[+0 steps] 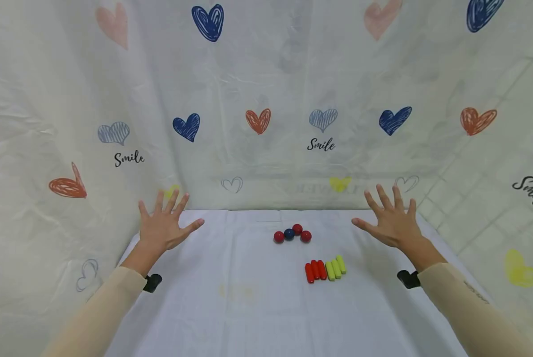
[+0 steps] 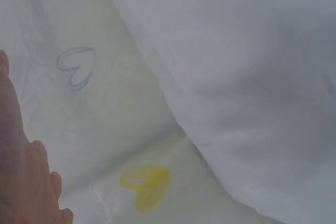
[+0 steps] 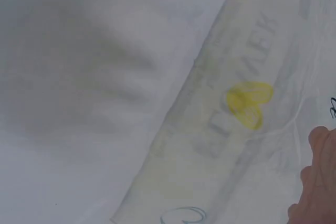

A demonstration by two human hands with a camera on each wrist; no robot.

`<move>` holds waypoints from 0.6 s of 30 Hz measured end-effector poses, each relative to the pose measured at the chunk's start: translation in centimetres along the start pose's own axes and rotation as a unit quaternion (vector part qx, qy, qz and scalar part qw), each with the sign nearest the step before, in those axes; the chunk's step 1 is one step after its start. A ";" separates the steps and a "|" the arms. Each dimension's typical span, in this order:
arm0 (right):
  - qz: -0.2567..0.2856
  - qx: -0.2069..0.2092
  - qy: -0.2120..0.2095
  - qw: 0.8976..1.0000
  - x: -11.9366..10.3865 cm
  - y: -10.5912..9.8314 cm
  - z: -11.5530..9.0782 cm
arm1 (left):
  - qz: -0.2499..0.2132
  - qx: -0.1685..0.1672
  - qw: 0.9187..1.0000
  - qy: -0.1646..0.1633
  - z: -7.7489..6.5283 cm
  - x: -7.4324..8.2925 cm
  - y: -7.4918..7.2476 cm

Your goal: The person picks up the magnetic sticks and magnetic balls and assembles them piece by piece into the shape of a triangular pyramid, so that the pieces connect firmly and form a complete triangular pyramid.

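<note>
Both hands are raised over the table with fingers spread and nothing in them. The left hand [image 1: 162,228] is over the table's left side, and the right hand [image 1: 393,223] over its right side. Between them, toward the back, lie three red balls [image 1: 306,236] and a dark blue ball [image 1: 289,234] in a loose cluster. Nearer the front, three red sticks [image 1: 315,270] lie side by side, with three yellow-green sticks [image 1: 335,268] right beside them. In the wrist views only part of each hand shows at the frame's edge.
A white cloth [image 1: 195,317] covers the table. Behind and at both sides hangs a pale curtain [image 1: 284,168] printed with hearts and the word Smile. The table's back edge meets the curtain. A dark strap [image 1: 152,283] sits at the left wrist, another [image 1: 408,279] at the right.
</note>
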State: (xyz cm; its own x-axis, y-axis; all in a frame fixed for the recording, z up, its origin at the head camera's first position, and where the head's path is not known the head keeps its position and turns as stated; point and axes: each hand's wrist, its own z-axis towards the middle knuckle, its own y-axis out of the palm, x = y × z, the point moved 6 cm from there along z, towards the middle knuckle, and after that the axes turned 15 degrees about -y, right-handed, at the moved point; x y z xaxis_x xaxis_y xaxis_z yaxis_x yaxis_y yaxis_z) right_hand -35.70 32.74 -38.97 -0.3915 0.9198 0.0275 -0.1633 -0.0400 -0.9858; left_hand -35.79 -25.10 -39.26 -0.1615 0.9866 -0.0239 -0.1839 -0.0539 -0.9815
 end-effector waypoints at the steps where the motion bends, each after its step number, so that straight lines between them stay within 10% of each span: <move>1: 0.000 -0.001 -0.001 1.000 -0.2 0.1 -0.2 | 0.001 -0.001 1.000 0.001 -0.2 0.1 0.4; 18: 0.019 -0.005 -0.001 1.000 -1.7 3.4 -2.9 | -0.054 -0.030 0.998 0.011 -4.5 2.8 6.2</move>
State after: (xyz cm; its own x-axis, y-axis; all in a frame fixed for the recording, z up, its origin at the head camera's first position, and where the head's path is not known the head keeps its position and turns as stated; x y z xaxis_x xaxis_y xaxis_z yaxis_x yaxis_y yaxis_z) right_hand -33.00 32.15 -42.89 -0.3990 0.9169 -0.0102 -0.1384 -0.0712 -0.9878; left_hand -33.06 -21.96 -46.26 -0.1230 0.9892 0.0799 -0.1410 0.0623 -0.9880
